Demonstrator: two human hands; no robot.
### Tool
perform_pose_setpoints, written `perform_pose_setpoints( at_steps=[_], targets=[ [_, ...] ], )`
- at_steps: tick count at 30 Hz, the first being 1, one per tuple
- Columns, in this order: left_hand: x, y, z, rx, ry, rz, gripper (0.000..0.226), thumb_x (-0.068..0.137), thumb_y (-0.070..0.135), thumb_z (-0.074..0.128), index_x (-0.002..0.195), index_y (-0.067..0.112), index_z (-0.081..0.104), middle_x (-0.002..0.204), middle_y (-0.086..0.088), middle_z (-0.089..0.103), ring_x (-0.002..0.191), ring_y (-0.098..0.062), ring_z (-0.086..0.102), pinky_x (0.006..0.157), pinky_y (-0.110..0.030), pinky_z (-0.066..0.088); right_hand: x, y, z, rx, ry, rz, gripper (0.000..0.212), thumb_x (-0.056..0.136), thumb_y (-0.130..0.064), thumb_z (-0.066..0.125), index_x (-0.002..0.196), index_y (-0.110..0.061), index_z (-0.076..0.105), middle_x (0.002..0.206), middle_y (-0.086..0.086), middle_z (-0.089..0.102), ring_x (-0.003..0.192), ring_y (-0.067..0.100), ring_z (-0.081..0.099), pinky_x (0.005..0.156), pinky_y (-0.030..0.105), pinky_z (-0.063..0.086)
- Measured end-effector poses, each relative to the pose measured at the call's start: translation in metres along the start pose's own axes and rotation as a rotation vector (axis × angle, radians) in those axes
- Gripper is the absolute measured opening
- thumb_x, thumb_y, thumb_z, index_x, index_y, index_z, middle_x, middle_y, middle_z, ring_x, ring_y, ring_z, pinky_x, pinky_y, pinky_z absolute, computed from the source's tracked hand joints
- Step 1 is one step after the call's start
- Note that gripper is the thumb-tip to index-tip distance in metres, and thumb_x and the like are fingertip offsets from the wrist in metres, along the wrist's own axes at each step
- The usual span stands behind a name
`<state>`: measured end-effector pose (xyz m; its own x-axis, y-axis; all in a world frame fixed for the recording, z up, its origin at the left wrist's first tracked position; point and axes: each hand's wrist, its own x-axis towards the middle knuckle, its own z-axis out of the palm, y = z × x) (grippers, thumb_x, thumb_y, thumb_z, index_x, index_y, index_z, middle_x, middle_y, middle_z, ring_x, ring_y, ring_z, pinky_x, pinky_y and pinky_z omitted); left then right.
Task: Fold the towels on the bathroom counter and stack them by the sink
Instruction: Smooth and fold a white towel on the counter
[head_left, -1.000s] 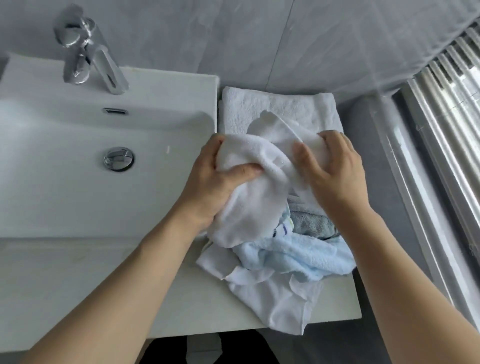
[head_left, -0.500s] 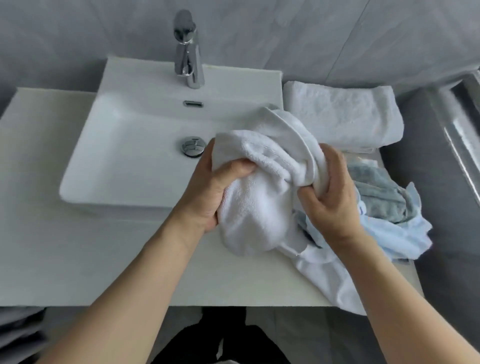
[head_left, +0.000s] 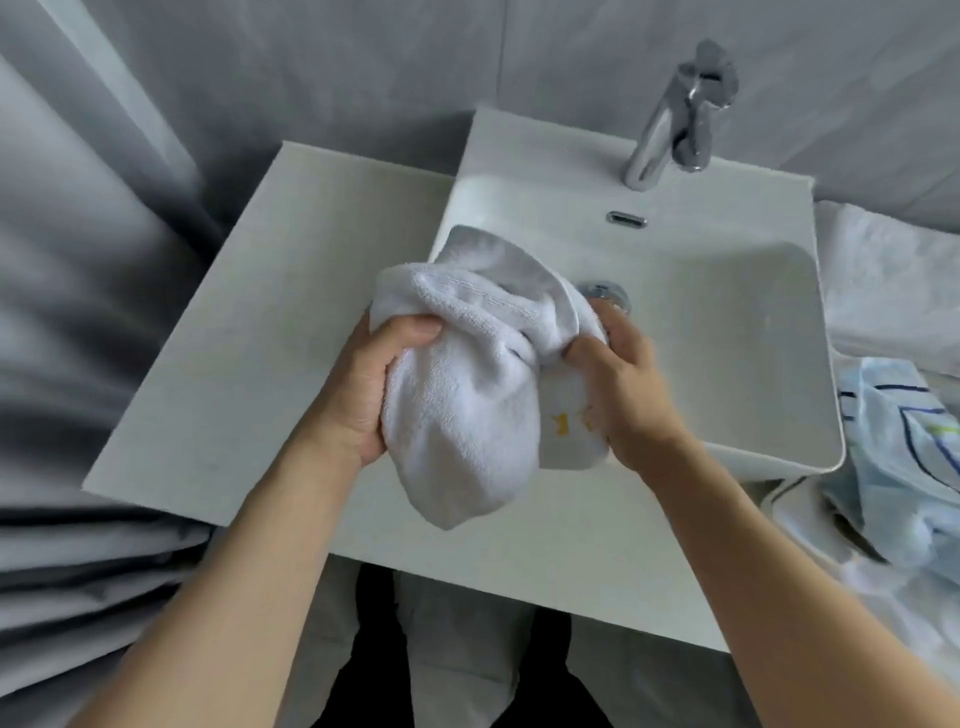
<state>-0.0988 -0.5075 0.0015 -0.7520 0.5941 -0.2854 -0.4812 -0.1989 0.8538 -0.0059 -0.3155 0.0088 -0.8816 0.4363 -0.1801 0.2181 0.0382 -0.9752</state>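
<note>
Both the left hand (head_left: 363, 384) and right hand (head_left: 623, 395) grip a bunched white terry towel (head_left: 457, 415) with curled fingers above the white rectangular ceramic sink (head_left: 727, 322).

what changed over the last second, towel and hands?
Both hands, left hand and right hand, carried the white towel off the pile leftward, past the sink, toward the bare counter. The view swung left too. Unchanged: both grips on the bunched, unfolded towel; the folded towel lies right of the sink.
</note>
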Motion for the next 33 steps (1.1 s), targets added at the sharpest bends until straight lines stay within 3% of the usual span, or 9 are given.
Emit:
perform_pose_setpoints(
  at_steps=[9,13,15,19,25,27,29,31,33],
  targets=[
    [-0.007,0.052,-0.141,0.193,0.3,0.098,0.052,0.077,0.03,0.069,0.123,0.006,0.06,0.124,-0.022,0.064,0.115,-0.034,0.063,0.102,-0.057,0.046,0.039,0.0,0.168,0.154,-0.228,0.242,0.042,0.067,-0.02,0.05,0.108,-0.018,0.06,0.09,-0.002,0.066,0.077,0.015,0.064,0.064,0.029,0.05],
    [-0.014,0.053,-0.182,0.354,0.561,0.143,0.038,0.064,0.043,0.077,0.099,0.037,0.064,0.116,0.0,0.066,0.101,-0.012,0.068,0.08,-0.038,0.058,0.056,0.013,0.207,0.048,-0.301,0.313,0.055,0.064,-0.024,0.055,0.118,-0.029,0.045,0.104,-0.005,0.061,0.081,0.008,0.066,0.057,0.023,0.051],
    [-0.011,0.053,-0.209,0.654,0.596,0.029,0.038,0.059,0.055,0.073,0.093,0.045,0.058,0.115,0.01,0.055,0.097,-0.004,0.063,0.075,-0.031,0.055,0.066,0.024,0.224,-0.036,-0.268,0.361,0.065,0.062,-0.027,0.057,0.125,-0.028,0.037,0.111,-0.003,0.057,0.09,0.013,0.063,0.063,0.027,0.052],
    [0.017,0.048,-0.253,1.327,0.374,-0.284,0.039,0.073,0.051,0.055,0.103,0.029,0.048,0.115,0.01,0.037,0.102,-0.02,0.043,0.104,-0.047,0.035,0.083,0.054,0.239,-0.204,-0.134,0.453,0.065,0.076,-0.021,0.068,0.133,-0.024,0.037,0.121,0.002,0.054,0.104,0.022,0.059,0.09,0.043,0.053],
    [0.09,0.044,-0.262,1.193,0.055,-0.342,0.059,0.085,0.057,0.053,0.139,0.042,0.037,0.147,0.012,0.039,0.128,-0.015,0.044,0.093,-0.033,0.038,0.105,0.074,0.239,-0.294,-0.128,0.571,0.092,0.056,-0.026,0.068,0.143,-0.027,0.037,0.132,0.002,0.045,0.109,0.023,0.057,0.09,0.038,0.051],
    [0.102,0.037,-0.268,1.259,-0.113,-0.436,0.043,0.083,0.054,0.062,0.122,0.035,0.056,0.129,0.008,0.054,0.115,-0.017,0.055,0.089,-0.032,0.045,0.111,0.074,0.238,-0.412,-0.13,0.538,0.087,0.066,-0.024,0.073,0.144,-0.03,0.036,0.13,0.0,0.035,0.107,0.019,0.054,0.093,0.036,0.049],
    [0.103,0.031,-0.276,1.331,-0.159,-0.38,0.017,0.084,0.038,0.063,0.085,0.021,0.062,0.089,0.003,0.063,0.082,-0.018,0.061,0.064,-0.029,0.044,0.117,0.07,0.241,-0.678,-0.05,0.293,0.073,0.074,-0.023,0.071,0.14,-0.033,0.041,0.124,-0.006,0.032,0.105,0.016,0.049,0.098,0.03,0.041],
    [0.101,0.033,-0.288,1.412,-0.01,-0.259,0.025,0.084,0.028,0.058,0.07,0.009,0.057,0.07,-0.005,0.057,0.062,-0.02,0.054,0.052,-0.031,0.036,0.124,0.065,0.249,-0.958,0.114,0.028,0.069,0.075,-0.024,0.069,0.138,-0.033,0.042,0.125,-0.003,0.034,0.113,0.023,0.044,0.096,0.031,0.031],
    [0.098,0.04,-0.3,1.489,0.106,-0.164,0.024,0.082,0.024,0.057,0.067,0.004,0.054,0.077,-0.006,0.053,0.065,-0.023,0.053,0.053,-0.034,0.039,0.131,0.066,0.259,-1.033,0.245,-0.017,0.074,0.077,-0.027,0.07,0.142,-0.029,0.035,0.135,0.004,0.033,0.118,0.029,0.042,0.098,0.038,0.033]
  ],
)
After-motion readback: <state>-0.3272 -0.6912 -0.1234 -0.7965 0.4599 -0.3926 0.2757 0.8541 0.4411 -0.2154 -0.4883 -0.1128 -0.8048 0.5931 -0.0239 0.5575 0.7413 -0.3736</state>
